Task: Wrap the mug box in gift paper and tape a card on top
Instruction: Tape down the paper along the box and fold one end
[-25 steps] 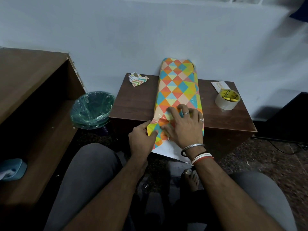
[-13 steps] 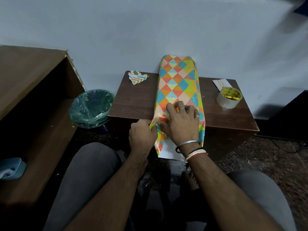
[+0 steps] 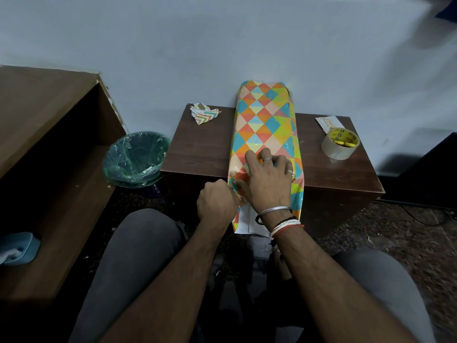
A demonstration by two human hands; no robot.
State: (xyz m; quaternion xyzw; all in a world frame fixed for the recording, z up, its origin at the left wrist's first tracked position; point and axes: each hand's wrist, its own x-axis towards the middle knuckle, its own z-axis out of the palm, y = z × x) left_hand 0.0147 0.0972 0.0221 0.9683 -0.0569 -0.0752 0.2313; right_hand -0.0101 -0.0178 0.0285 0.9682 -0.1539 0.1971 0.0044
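Gift paper (image 3: 264,120) with coloured diamonds lies rolled round the box on a small brown table (image 3: 202,149), running from the wall to past the front edge. The box itself is hidden inside. My right hand (image 3: 268,179) presses flat on the paper's near end, fingers spread. My left hand (image 3: 216,201) pinches the paper's near left corner at the table's front edge. The loose paper end hangs below the edge, white side showing. A roll of clear tape (image 3: 340,144) sits at the table's right, and a white card (image 3: 326,122) lies just behind it.
A crumpled paper scrap (image 3: 204,113) lies at the table's back left corner. A green lined bin (image 3: 136,158) stands left of the table. A brown shelf unit (image 3: 49,134) fills the left side. My knees sit below the table's front edge.
My left hand has slid up to the paper's left corner and folded it inward. My right hand has shifted slightly up the parcel.
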